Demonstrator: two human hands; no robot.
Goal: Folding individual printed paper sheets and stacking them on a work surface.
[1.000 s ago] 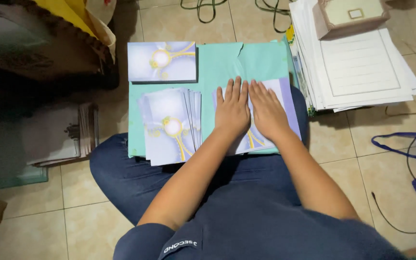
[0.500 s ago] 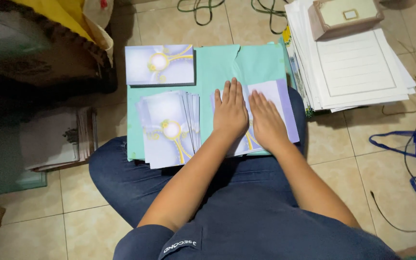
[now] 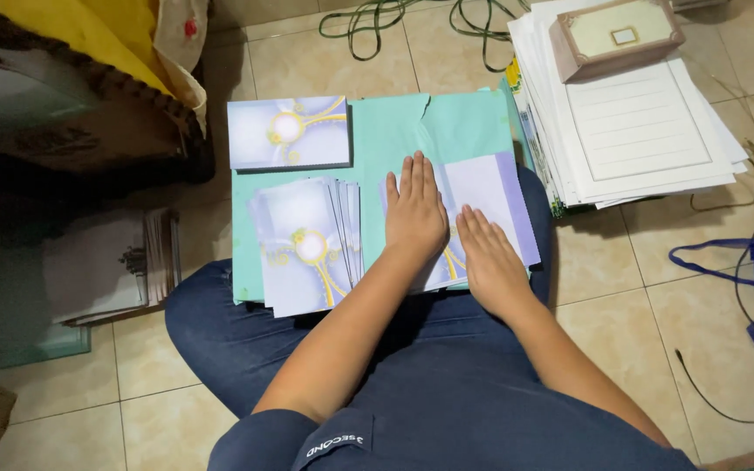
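Since 1 s ago the right hand [image 3: 492, 263] has slid back toward the body along the pale card [image 3: 490, 205], while the left hand [image 3: 414, 214] stays flat further up; both hands open, palms down, gripping nothing. Card lies on the teal board [image 3: 386, 131] across the lap, right half. Fanned stack of lilac cards [image 3: 307, 244] sits at the board's left edge, one separate lilac card [image 3: 288, 131] at its far-left corner. Probably mid-crease, fold hidden under the palms. White sheets [image 3: 639, 131] wait on the floor.
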